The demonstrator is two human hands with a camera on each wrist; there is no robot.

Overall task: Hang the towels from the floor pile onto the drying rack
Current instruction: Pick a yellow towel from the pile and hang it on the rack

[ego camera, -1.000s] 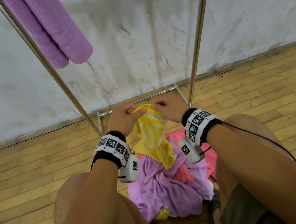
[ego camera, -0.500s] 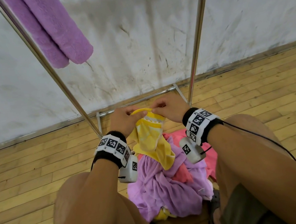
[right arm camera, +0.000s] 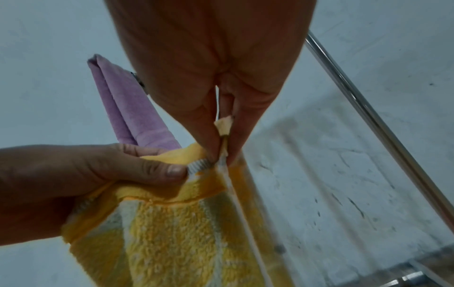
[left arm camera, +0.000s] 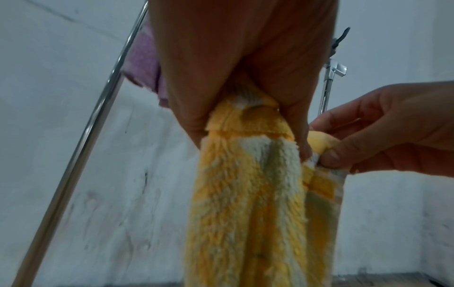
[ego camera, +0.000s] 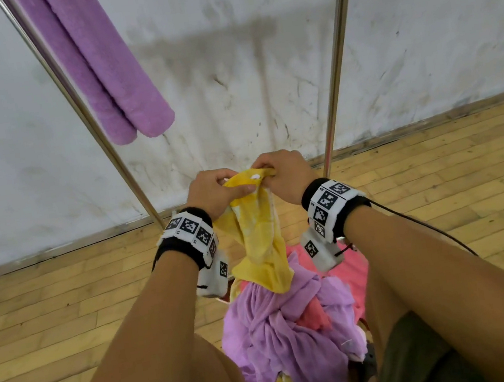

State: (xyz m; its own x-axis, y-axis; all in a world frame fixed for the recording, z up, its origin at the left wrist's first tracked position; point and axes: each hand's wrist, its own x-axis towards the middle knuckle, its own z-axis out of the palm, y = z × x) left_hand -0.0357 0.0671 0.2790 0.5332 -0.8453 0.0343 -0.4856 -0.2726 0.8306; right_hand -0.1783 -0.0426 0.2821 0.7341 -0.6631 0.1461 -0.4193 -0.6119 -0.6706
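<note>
A yellow and white striped towel hangs from both my hands above the floor pile of lilac, pink and yellow cloth. My left hand grips its top edge, thumb over the cloth. Close beside it my right hand pinches the same edge. In the left wrist view the towel drops from my left hand, and my right hand pinches its corner. The right wrist view shows the towel with its hem pinched by my right hand. The drying rack's two steel legs rise ahead.
A lilac towel hangs on the rack at the upper left. The rack's right leg stands just right of my hands. A stained white wall is behind, and wooden floor lies all around. My bent knees flank the pile.
Both hands have lifted the yellow towel higher off the pile and moved closer together along its top edge. The view has tilted up slightly.
</note>
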